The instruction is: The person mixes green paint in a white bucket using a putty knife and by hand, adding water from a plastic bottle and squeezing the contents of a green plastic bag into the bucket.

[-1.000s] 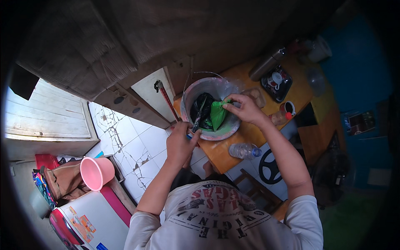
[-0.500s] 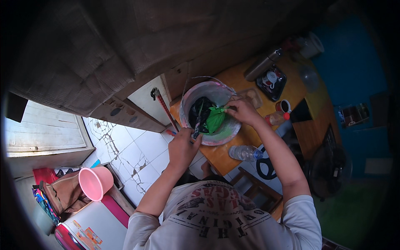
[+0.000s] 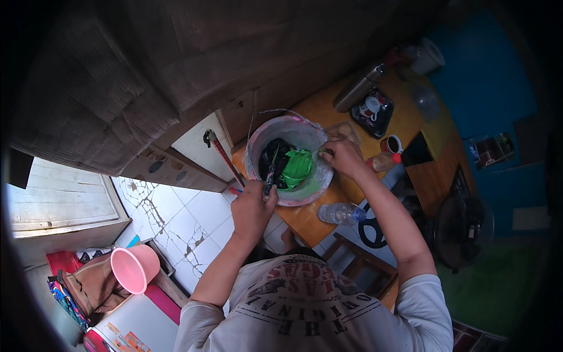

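Observation:
A paint-stained white bucket (image 3: 314, 185) with a wire handle sits at the table's edge. Inside it a bunched green plastic bag (image 3: 296, 170) lies beside a black plastic bag (image 3: 272, 151). My left hand (image 3: 251, 208) is closed on a dark, speckled stick (image 3: 270, 179) at the bucket's near left rim. My right hand (image 3: 346, 157) is at the right rim, thumb and fingers pinched on a small bit I cannot make out, just clear of the green bag's bunched body.
The wooden table (image 3: 316, 232) holds a water bottle (image 3: 335, 213), a red-capped bottle (image 3: 381, 162), a cup (image 3: 392, 142), a steel flask (image 3: 358, 91) and a black tray (image 3: 378, 123). A red pole (image 3: 226, 158) leans left of the bucket. A pink bucket (image 3: 132, 270) is at lower left.
The green bag has gone from being held up by my right fingers to lying bunched in the bucket. My right hand has moved rightward relative to the bucket; the view has shifted slightly.

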Available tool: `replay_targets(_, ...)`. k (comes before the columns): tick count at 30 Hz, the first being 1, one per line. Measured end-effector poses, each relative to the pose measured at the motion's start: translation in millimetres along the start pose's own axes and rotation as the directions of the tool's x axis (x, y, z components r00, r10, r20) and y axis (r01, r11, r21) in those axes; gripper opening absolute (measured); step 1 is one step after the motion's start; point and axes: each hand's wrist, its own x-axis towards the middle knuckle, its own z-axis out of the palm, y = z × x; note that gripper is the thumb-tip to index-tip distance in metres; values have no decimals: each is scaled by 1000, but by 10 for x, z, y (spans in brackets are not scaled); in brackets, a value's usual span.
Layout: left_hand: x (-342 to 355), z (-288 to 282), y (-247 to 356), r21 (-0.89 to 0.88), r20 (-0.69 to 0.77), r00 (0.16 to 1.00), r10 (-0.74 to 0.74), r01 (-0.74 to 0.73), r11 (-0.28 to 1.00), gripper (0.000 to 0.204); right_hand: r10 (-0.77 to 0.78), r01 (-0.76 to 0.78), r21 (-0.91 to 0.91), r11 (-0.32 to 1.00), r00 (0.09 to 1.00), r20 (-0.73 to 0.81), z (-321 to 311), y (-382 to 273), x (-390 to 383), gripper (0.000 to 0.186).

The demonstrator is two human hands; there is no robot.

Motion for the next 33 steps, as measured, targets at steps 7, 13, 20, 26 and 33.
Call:
replay_targets(7,40,-12,-37,-32,-12,1000,26,-26,999,26,219,-219,113,969,976,14,-142,-326,-87,26)
replay_targets(13,39,-2,-31,-79,-34,999,32,-35,996,26,263,-267,25,963,958,113,151,-534,80,28)
replay_targets(20,42,-39,-82,-123,-45,999,14,-19,992,25,287,-307,93,947,941,181,479,-523,224,33)
replay_targets(26,39,-44,-104,-142,-58,998,-17,8,990,24,259,-278,80,957,948,186,563,-657,333,33)
replay_targets(33,60,-61,-120,-151,-55,998,-17,9,988,24,294,-282,182,942,955,-41,726,-542,220,26)
